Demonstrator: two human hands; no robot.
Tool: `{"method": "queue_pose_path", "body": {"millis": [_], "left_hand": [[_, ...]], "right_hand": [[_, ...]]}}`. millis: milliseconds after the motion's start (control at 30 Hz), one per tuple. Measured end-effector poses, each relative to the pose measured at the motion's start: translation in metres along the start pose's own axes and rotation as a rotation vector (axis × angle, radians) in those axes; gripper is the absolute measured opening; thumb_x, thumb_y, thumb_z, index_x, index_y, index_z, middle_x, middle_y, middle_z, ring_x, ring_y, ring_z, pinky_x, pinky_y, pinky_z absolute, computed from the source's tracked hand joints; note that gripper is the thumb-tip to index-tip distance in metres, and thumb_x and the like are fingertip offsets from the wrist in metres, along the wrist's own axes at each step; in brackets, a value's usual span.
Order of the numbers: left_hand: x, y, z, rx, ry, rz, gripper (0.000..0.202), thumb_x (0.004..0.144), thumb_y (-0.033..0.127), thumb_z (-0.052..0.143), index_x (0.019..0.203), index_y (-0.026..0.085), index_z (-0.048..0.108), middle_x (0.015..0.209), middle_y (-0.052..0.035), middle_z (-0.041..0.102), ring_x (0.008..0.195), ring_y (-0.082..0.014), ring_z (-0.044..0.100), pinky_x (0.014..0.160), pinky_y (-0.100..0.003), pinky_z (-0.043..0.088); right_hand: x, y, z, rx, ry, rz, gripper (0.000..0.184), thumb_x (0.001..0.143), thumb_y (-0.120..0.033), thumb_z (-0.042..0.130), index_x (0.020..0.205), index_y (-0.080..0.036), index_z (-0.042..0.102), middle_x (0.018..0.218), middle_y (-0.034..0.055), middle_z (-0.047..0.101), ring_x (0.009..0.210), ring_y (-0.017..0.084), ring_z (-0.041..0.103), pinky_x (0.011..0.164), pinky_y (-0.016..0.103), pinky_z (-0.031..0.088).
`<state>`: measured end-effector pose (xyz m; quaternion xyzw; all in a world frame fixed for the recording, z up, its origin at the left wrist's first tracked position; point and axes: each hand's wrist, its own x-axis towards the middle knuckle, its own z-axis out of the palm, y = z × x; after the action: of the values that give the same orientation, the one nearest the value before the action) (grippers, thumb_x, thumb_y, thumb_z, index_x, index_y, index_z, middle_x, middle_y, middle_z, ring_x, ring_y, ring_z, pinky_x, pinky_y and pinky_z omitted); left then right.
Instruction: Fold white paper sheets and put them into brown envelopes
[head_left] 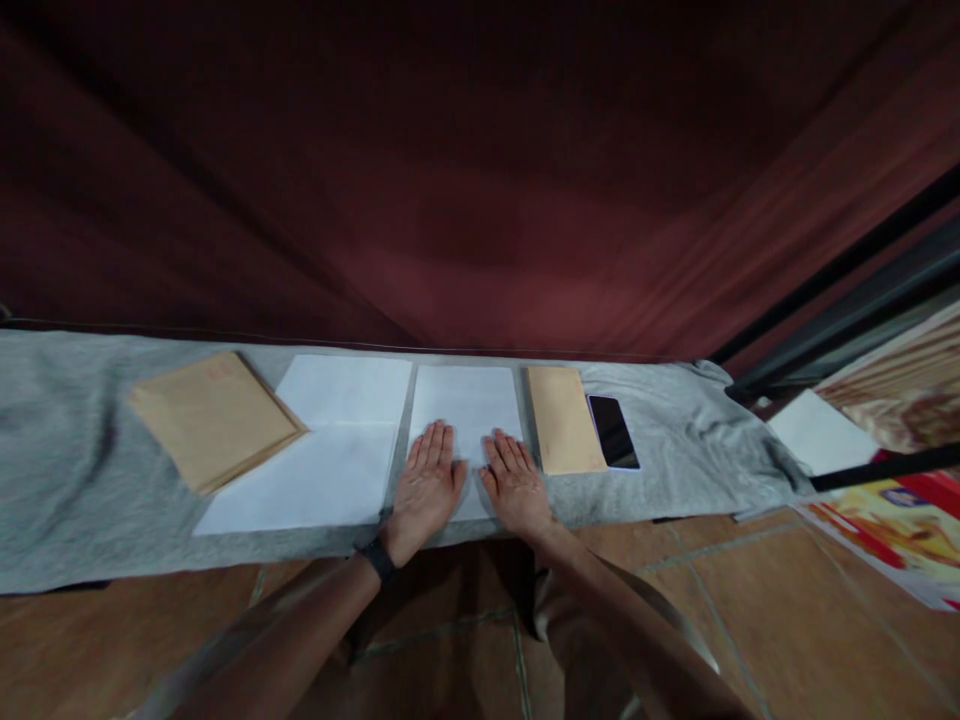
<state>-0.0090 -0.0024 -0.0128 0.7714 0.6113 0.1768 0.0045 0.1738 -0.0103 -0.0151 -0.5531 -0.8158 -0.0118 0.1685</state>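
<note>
A white sheet of paper [466,392] lies flat on the grey cloth right in front of me. My left hand [427,483] rests palm down on its left side, fingers stretched out, a dark band around the wrist. On the sheet's right side my right hand [517,487] is laid flat too, fingers a little spread. Neither hand grips anything. To the left are more white sheets [322,480] with a crease across them, partly under a stack of brown envelopes [214,418]. Close to my right hand lies a single brown envelope [564,420].
A phone [613,432] with a dark screen touches the single envelope's right side. Grey cloth [690,450] covers the narrow work surface. Behind it hangs a dark red curtain [480,220]. At the right are dark metal bars [885,465] and a colourful printed box [900,530].
</note>
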Motion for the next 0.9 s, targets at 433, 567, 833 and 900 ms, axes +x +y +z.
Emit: {"method": "queue_pose_path", "body": {"millis": [433,567,833,900], "left_hand": [[-0.007,-0.008,-0.012,-0.029,0.043,0.108,0.064,0.103,0.041,0.031,0.157,0.007,0.031,0.164,-0.0181,0.03,0.155,-0.0304,0.02,0.125,-0.052,0.024],[-0.014,-0.005,-0.014,-0.022,-0.062,0.323,0.055,0.104,0.04,0.033,0.157,0.023,0.036,0.163,-0.0081,0.037,0.153,-0.0263,0.028,0.125,-0.052,0.024],[-0.022,-0.02,-0.015,-0.011,-0.114,0.348,0.065,0.1,0.058,0.039,0.153,0.019,0.043,0.162,-0.0144,0.036,0.152,-0.0286,0.031,0.124,-0.051,0.025],[-0.024,-0.024,-0.02,-0.015,-0.163,0.391,0.073,0.097,0.065,0.041,0.155,0.021,0.04,0.163,-0.014,0.034,0.153,-0.0301,0.028,0.124,-0.053,0.022]], "right_hand": [[-0.029,0.006,-0.018,0.05,-0.025,-0.109,0.058,0.104,-0.038,0.044,0.157,-0.014,0.035,0.161,0.0129,0.038,0.15,0.028,0.035,0.124,0.052,0.028],[-0.034,0.002,-0.018,0.071,-0.098,-0.22,0.059,0.103,-0.039,0.046,0.157,-0.017,0.034,0.163,0.0104,0.036,0.149,0.025,0.035,0.125,0.05,0.027],[-0.037,0.013,-0.024,0.076,-0.149,-0.254,0.067,0.1,-0.042,0.054,0.157,-0.015,0.033,0.165,0.0151,0.028,0.152,0.027,0.029,0.125,0.049,0.029],[-0.037,0.017,-0.027,0.084,-0.178,-0.293,0.071,0.098,-0.043,0.058,0.158,-0.015,0.032,0.165,0.016,0.027,0.153,0.027,0.027,0.125,0.049,0.029]]}}
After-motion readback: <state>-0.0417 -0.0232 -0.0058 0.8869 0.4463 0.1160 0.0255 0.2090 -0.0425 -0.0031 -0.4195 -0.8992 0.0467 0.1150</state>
